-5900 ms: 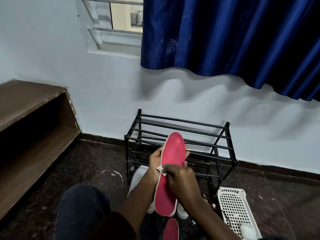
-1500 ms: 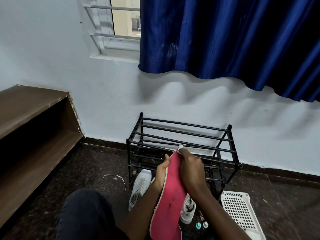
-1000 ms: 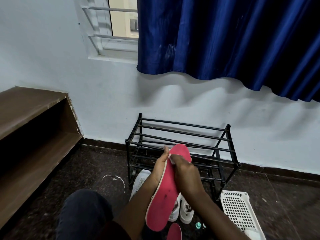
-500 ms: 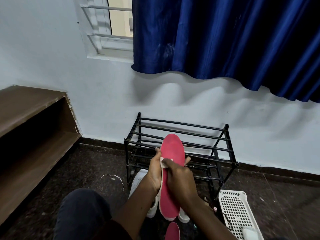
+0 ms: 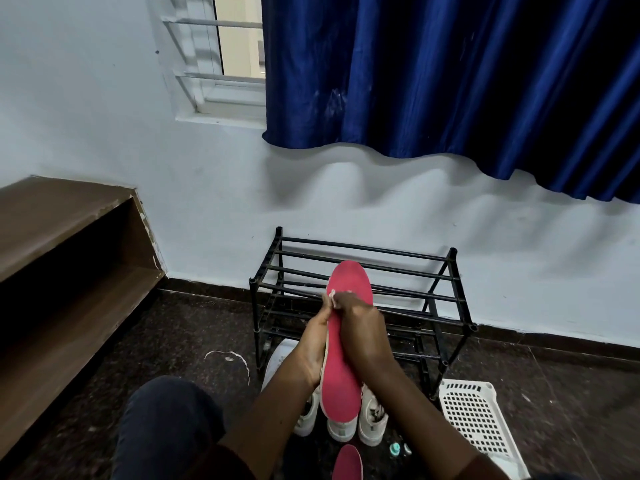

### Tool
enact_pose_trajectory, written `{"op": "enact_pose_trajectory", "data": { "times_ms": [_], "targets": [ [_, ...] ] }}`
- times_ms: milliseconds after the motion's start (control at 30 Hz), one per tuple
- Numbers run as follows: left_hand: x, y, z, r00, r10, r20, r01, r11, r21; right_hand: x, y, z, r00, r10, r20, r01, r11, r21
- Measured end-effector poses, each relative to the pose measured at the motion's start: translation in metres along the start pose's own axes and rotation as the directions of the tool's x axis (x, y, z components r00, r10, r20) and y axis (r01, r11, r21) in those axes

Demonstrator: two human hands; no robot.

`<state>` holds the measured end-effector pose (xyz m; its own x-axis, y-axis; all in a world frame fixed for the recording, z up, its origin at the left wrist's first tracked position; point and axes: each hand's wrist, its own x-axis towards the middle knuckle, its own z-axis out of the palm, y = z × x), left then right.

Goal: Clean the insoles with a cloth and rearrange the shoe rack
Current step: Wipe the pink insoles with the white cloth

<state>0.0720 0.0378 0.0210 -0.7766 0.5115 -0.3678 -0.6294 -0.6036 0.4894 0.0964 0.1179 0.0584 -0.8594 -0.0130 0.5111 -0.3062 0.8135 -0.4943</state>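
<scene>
A pink insole stands nearly upright in front of me, toe end up. My left hand grips its left edge from behind. My right hand presses a small white cloth against the insole's pink face near the toe; only a corner of the cloth shows above the fingers. A second pink insole lies on the floor at the bottom edge. The black metal shoe rack stands behind against the wall, its bars bare.
White sneakers sit on the dark floor in front of the rack. A white perforated basket lies to the right. A brown wooden shelf runs along the left. My knee is at lower left. A blue curtain hangs above.
My right hand with the cloth has slid up the insole towards the toe since half a second ago. The insole stays upright in my left hand.
</scene>
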Motion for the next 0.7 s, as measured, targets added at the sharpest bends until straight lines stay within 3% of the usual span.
{"op": "enact_pose_trajectory", "data": {
  "times_ms": [233, 433, 533, 700],
  "targets": [
    [-0.008, 0.010, -0.002, 0.998, -0.027, -0.049, 0.035, 0.984, 0.176, 0.044, 0.009, -0.001, 0.987, 0.143, -0.075, -0.146, 0.988, -0.040],
    [0.003, 0.022, -0.008, 0.999, 0.013, -0.045, -0.013, 1.000, 0.010, -0.006, -0.016, 0.011, 0.997, 0.038, 0.071, -0.030, 0.993, -0.116],
    [0.008, 0.022, -0.012, 0.999, 0.007, -0.041, -0.010, 0.996, -0.084, -0.045, -0.018, 0.019, 0.999, -0.042, -0.011, 0.040, 0.990, -0.133],
    [0.009, 0.016, -0.016, 0.999, 0.027, -0.021, -0.031, 0.980, -0.197, -0.085, -0.001, 0.029, 0.986, -0.160, 0.038, 0.163, 0.982, -0.091]
  ]
}}
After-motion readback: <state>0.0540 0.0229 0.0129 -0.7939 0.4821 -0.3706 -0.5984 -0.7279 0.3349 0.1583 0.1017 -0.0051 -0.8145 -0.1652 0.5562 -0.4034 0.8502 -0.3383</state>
